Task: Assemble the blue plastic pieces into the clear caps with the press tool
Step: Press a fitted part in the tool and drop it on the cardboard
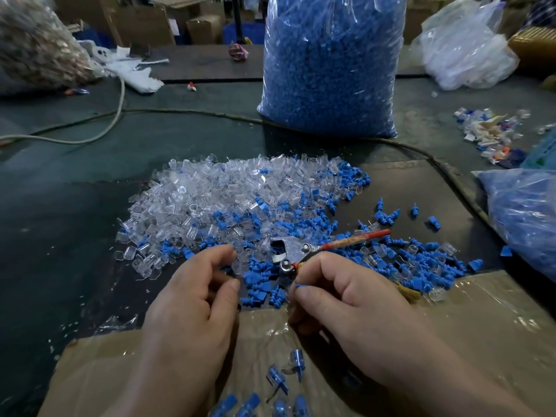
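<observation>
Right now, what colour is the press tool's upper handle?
The upper handle of the press tool is red, with yellowish wear; head view.

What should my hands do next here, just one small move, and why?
Probably push the blue piece pinched in your right hand into one of the clear caps by your left hand. The press tool, also gripped by the right hand, looks empty at its mouth, so a joined pair seems needed before pressing.

Left hand: bare, nails short. Right hand: bare, nails short. Forearms: both uncovered down to lower frame edge, slight sheen.
</observation>
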A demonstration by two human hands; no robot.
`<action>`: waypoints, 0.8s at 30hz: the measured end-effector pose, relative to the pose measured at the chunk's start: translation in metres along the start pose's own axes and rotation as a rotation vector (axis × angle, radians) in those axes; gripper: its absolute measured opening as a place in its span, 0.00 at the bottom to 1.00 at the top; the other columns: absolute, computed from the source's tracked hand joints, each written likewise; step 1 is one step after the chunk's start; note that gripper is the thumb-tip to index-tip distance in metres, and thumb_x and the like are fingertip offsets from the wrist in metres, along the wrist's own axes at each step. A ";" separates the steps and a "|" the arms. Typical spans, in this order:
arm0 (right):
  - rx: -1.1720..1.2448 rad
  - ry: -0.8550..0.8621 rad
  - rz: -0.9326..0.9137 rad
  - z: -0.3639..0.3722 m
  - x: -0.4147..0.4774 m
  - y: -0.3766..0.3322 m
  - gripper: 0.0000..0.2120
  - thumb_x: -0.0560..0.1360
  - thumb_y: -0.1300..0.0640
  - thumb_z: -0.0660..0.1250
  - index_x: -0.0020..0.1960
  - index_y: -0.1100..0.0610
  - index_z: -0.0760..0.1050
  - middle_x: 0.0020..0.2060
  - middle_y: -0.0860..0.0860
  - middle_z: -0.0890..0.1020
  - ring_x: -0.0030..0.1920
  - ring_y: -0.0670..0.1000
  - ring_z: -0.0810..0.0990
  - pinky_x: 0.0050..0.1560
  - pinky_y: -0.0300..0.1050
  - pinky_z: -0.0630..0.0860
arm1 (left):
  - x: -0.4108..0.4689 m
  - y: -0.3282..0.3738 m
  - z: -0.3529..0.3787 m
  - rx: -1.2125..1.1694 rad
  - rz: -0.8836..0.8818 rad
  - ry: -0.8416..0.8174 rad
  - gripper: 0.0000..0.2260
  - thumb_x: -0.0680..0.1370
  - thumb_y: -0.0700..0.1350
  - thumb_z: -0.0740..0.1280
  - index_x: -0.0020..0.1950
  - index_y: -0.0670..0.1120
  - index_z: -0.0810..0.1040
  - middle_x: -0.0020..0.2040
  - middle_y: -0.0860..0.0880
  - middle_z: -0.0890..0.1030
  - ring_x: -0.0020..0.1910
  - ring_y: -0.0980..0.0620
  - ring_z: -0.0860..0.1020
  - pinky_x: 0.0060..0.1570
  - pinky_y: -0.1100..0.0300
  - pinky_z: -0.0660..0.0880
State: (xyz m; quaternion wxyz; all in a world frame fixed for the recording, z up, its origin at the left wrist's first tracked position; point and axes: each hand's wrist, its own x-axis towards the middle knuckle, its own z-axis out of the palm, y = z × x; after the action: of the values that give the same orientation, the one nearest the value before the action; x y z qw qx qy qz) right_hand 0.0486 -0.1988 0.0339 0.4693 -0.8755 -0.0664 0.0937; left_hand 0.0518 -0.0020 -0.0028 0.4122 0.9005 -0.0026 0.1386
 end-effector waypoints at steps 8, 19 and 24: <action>-0.084 0.039 -0.067 0.001 0.002 -0.002 0.01 0.77 0.46 0.63 0.48 0.41 0.71 0.42 0.38 0.79 0.39 0.40 0.76 0.37 0.37 0.72 | 0.007 -0.003 -0.003 0.432 0.179 -0.156 0.17 0.67 0.44 0.80 0.54 0.54 0.84 0.48 0.58 0.81 0.47 0.54 0.76 0.48 0.60 0.70; -0.188 -0.004 -0.176 0.003 0.004 -0.003 0.03 0.78 0.46 0.63 0.46 0.40 0.69 0.50 0.38 0.77 0.51 0.39 0.75 0.50 0.43 0.75 | 0.007 -0.004 -0.002 0.433 0.323 -0.168 0.24 0.63 0.40 0.83 0.56 0.52 0.85 0.51 0.57 0.84 0.44 0.52 0.80 0.47 0.67 0.71; -0.194 -0.025 -0.222 0.006 0.004 0.000 0.03 0.78 0.47 0.63 0.46 0.41 0.70 0.49 0.38 0.77 0.51 0.39 0.75 0.51 0.45 0.75 | 0.006 -0.005 -0.002 0.372 0.275 -0.177 0.15 0.67 0.43 0.80 0.50 0.57 0.83 0.47 0.62 0.81 0.45 0.55 0.78 0.45 0.71 0.65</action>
State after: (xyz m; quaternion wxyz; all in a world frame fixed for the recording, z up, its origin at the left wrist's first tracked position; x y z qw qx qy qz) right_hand 0.0510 -0.1934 0.0305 0.3892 -0.9028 -0.1776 0.0452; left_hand 0.0582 0.0035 -0.0042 0.2149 0.9606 -0.1358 0.1121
